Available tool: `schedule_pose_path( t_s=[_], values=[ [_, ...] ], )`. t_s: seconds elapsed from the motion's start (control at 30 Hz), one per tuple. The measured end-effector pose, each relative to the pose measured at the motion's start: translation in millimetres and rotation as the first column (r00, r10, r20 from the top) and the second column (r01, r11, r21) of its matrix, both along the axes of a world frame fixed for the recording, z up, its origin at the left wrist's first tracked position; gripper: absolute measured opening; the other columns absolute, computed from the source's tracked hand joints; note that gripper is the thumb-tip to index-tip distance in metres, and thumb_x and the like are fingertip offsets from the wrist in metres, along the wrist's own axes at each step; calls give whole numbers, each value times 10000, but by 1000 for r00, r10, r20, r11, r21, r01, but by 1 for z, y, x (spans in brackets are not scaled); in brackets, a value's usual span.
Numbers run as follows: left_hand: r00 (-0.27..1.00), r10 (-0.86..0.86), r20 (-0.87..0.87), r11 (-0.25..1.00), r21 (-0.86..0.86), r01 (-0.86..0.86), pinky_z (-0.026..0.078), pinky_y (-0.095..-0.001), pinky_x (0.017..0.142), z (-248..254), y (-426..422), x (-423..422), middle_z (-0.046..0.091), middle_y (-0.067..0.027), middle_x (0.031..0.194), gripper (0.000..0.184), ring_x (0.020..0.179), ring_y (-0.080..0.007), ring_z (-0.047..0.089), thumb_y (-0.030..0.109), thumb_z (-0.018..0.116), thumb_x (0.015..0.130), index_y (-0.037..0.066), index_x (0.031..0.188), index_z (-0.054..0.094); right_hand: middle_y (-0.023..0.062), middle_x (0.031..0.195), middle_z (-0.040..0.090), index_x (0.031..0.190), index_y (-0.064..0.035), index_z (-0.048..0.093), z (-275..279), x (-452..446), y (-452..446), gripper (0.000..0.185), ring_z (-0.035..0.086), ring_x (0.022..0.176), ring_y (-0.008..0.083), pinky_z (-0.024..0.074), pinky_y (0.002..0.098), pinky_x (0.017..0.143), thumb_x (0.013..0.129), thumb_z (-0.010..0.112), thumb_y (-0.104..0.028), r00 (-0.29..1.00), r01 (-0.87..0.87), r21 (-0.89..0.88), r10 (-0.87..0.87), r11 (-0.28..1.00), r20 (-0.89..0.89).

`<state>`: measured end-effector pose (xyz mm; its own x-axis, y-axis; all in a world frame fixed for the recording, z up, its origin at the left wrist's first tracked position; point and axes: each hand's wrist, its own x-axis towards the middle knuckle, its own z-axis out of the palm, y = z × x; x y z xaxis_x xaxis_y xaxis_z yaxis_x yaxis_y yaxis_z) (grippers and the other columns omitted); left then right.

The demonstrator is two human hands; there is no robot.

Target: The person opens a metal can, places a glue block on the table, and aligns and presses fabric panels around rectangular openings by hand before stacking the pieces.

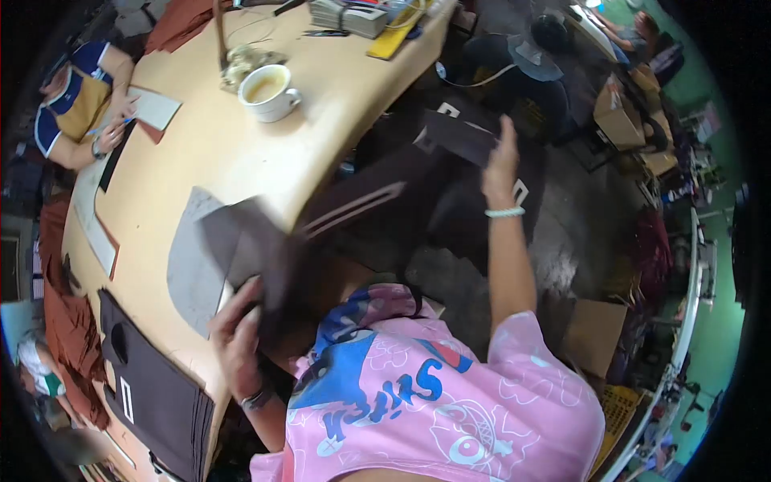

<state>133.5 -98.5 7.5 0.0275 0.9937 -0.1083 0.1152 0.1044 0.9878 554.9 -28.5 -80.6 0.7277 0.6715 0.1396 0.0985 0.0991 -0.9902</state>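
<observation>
A dark fabric piece [361, 197] with a light-edged slot stretches from the table edge out over the floor, between my hands. My left hand [239, 333] has its fingers wrapped on the blurred near end of the dark cloth. My right hand [502, 165] is raised at the far end, fingers extended upward beside the cloth; its palm side is against or close to it. A grey rounded template [186, 265] lies on the table under the left part of the cloth. A stack of dark cut pieces [157, 394] lies at the table's near left corner.
A white cup [271, 94] of drink stands on the table [209, 153]. Beyond are a book stack [349, 18] and a yellow ruler [393, 40]. Another person [80, 100] works at the far left edge. Cardboard boxes [618, 112] and a stool stand at the right.
</observation>
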Motion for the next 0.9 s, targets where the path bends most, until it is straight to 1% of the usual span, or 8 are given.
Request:
schedule_pose_path(
  t_s=[0.03, 0.1, 0.13, 0.17, 0.2, 0.37, 0.57, 0.9],
  values=[
    [985, -169, -45, 985, 18, 170, 421, -243, 681, -3, 8, 25, 628, -73, 905, 374, 766, -123, 541, -8, 538, 763, -48, 1132, 590, 169, 1319, 441, 1333, 34, 344, -24, 47, -21, 540, 446, 1193, 245, 388, 312, 967, 795, 358, 82, 988, 108, 24, -105, 994, -117],
    [877, -465, -115, 884, -6, 468, 400, -265, 613, -11, 22, 74, 594, -73, 782, 299, 696, -116, 500, 7, 562, 799, -17, 1091, 618, 172, 1310, 449, 1335, 24, 360, -28, 99, -98, 559, 479, 1132, 244, 369, 314, 964, 777, 394, 57, 832, 432, -323, -235, 842, 502],
    [796, -591, -133, 806, -42, 591, 390, -278, 590, -15, 26, 98, 560, -79, 715, 265, 664, -117, 478, 10, 564, 813, -3, 1068, 630, 182, 1307, 450, 1324, 34, 369, 15, 86, -123, 579, 480, 1129, 254, 354, 324, 981, 748, 420, 51, 917, 399, -287, -383, 871, 113],
    [743, -663, -92, 746, 6, 666, 388, -288, 579, -23, 27, 122, 533, -96, 689, 253, 653, -138, 487, 6, 563, 811, -3, 1054, 632, 191, 1295, 453, 1323, 43, 362, -36, 167, -171, 597, 487, 1111, 269, 362, 328, 968, 731, 447, 36, 820, 539, -357, -377, 763, 431],
    [683, -728, -57, 681, 56, 730, 385, -297, 569, -33, 25, 145, 505, -112, 663, 242, 641, -160, 495, 1, 561, 810, -2, 1040, 635, 196, 1284, 456, 1321, 53, 360, -13, 169, -197, 603, 487, 1109, 275, 343, 335, 982, 727, 458, 14, 857, 513, -334, -494, 791, 148],
    [405, -912, 67, 408, 266, 873, 450, -352, 660, -45, -3, 227, 568, -178, 801, 259, 707, -295, 559, -15, 563, 790, -14, 1047, 587, 228, 1312, 441, 1322, 75, 346, 17, 281, -283, 553, 456, 1192, 294, 355, 355, 992, 793, 462, -33, 517, 839, -299, -496, 454, 697],
    [610, -792, -34, 583, 258, 771, 477, -329, 730, -96, -8, 243, 620, -190, 920, 248, 827, -266, 618, 15, 580, 820, -10, 1066, 600, 237, 1214, 515, 1251, 73, 416, -10, 369, -196, 474, 489, 1142, 349, 367, 380, 983, 825, 548, -88, 396, 735, -299, -28, 609, 918],
    [805, -430, -409, 864, 74, 499, 469, -363, 629, -164, 27, 222, 538, -221, 930, 694, 698, -315, 575, -20, 564, 770, 76, 1393, 275, 192, 1070, 619, 1391, -39, 233, -93, 249, 62, 699, 591, 962, 371, 441, 433, 847, 803, 601, -123, 655, 447, -420, 31, 790, 755]
  ],
)
